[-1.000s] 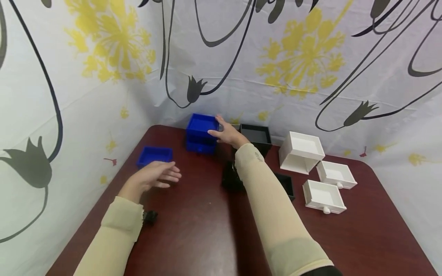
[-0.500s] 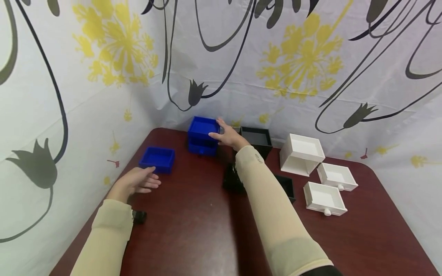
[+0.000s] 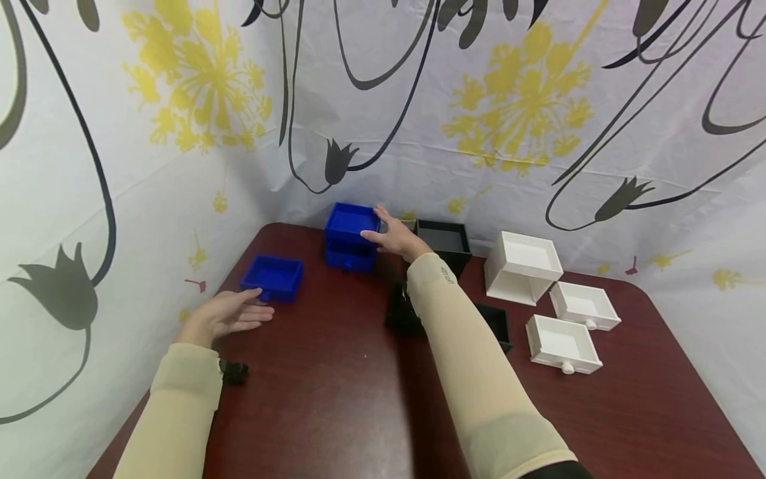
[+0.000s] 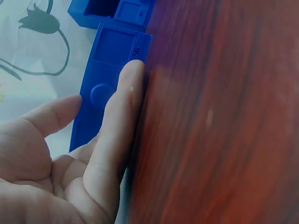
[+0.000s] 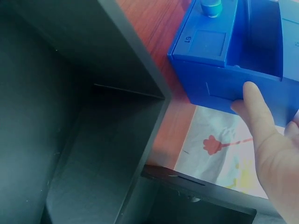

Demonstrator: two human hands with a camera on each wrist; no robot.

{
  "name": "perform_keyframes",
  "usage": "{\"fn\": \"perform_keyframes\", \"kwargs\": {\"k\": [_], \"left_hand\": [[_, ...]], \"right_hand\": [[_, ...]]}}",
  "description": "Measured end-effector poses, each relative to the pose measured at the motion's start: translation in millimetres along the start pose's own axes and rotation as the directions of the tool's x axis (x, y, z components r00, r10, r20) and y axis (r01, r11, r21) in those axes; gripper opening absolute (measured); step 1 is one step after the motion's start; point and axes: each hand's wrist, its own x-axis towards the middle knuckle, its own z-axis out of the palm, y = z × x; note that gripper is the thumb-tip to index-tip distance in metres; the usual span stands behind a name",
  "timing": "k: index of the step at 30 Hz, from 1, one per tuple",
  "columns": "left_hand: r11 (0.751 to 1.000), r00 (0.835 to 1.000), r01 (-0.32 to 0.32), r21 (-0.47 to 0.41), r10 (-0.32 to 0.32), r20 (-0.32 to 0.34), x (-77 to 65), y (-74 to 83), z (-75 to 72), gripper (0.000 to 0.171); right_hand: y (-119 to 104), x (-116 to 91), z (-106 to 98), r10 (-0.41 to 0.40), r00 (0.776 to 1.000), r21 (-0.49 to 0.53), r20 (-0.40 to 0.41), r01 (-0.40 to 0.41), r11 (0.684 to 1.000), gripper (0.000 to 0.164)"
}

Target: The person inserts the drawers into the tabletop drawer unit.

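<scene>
My left hand (image 3: 230, 314) reaches to the small blue drawer (image 3: 272, 274) at the table's left, fingers nearly straight and thumb apart. In the left wrist view thumb and fingers lie either side of the round knob (image 4: 101, 95), the forefinger overlapping the drawer front. At the back, the straight thumb of my right hand (image 3: 395, 234) touches the side of the blue cabinet (image 3: 353, 223); its other fingers reach to the cabinet's rear corner and are partly hidden. One knobbed drawer (image 5: 205, 39) sits in the cabinet's lower bay; the upper bay is open.
Right of the blue cabinet stands a black cabinet (image 3: 444, 236), with black drawers (image 3: 495, 322) in front, partly hidden by my right arm. A white cabinet (image 3: 523, 263) and two white drawers (image 3: 562, 340) stand farther right. Patterned cloth (image 3: 413, 159) hangs behind the table.
My left hand has drawn back to the left and down, from over the blue drawer to its front, uncovering it. My right hand stays on the blue cabinet. The view shifted slightly.
</scene>
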Motion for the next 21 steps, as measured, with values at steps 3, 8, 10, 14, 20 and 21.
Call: {"fn": "perform_keyframes", "kwargs": {"k": [3, 8, 10, 14, 20, 21], "left_hand": [[0.998, 1.000, 0.010, -0.067, -0.009, 0.018, 2.1, -1.8, -2.2, 0.069], [0.992, 0.999, 0.031, -0.126, -0.029, 0.017, 6.6, -3.7, -2.2, 0.077], [0.994, 0.999, 0.036, -0.106, -0.035, 0.005, 9.2, -3.5, -0.7, 0.078], [0.998, 0.999, 0.033, -0.047, -0.034, -0.028, 13.6, -2.3, 3.3, 0.078], [1.000, 0.999, 0.010, -0.024, -0.010, -0.034, 13.6, -1.3, 4.0, 0.074], [0.999, 0.999, 0.008, -0.033, -0.009, -0.035, 13.1, -1.1, 3.6, 0.072]], "right_hand": [[0, -1, 1, -0.009, 1.000, -0.007, -0.002, 0.009, 1.000, 0.085], [0, -3, 3, -0.010, 1.000, -0.011, -0.004, 0.010, 1.000, 0.085], [1, -4, 3, -0.009, 1.000, -0.009, -0.008, 0.009, 1.000, 0.085], [2, -3, 3, -0.006, 1.000, -0.021, -0.015, 0.006, 1.000, 0.085], [0, -3, 2, -0.005, 1.000, -0.041, -0.019, 0.005, 0.999, 0.085], [-1, -3, 2, -0.008, 1.000, -0.039, -0.019, 0.008, 0.999, 0.085]]}}
